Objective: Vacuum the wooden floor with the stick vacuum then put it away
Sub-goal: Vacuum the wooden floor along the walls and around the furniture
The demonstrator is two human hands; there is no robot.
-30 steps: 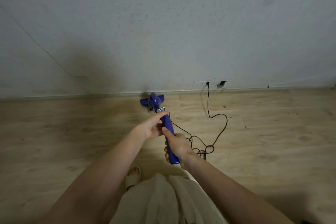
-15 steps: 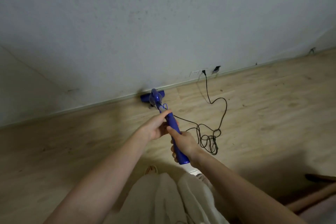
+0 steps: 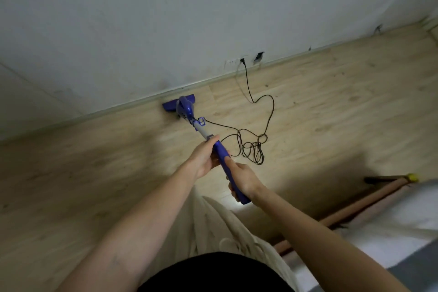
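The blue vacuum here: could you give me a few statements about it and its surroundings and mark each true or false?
1. Both hands grip the vacuum: the left hand higher on the handle, the right hand nearer its end. True.
2. The floor head sits mid-room, far from the wall. False: it lies right at the baseboard.
3. The black cord is plugged into a wall socket. True.
4. The cord lies straight. False: it loops in a tangle on the wooden floor.
5. The vacuum is put away. False: it is in use.
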